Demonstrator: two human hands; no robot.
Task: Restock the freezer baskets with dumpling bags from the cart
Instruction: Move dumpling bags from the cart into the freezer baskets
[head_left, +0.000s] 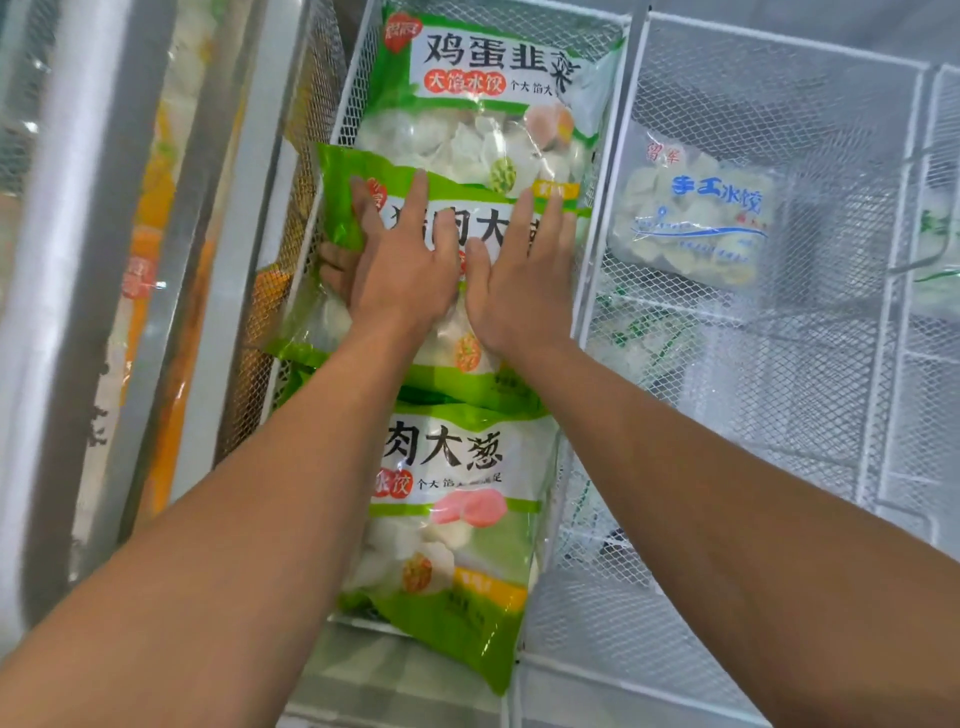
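Dumpling bag (343, 208), the green one, lies in the left wire basket (597, 249) under our flat palms; left hand (402, 270) and right hand (519, 280) press it, fingers straight; another green bag (457, 519) sits nearer us.

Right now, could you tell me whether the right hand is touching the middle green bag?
Touching. The head view shows the right hand lying flat, fingers straight, on the middle green bag, beside the left hand, with no gap visible.
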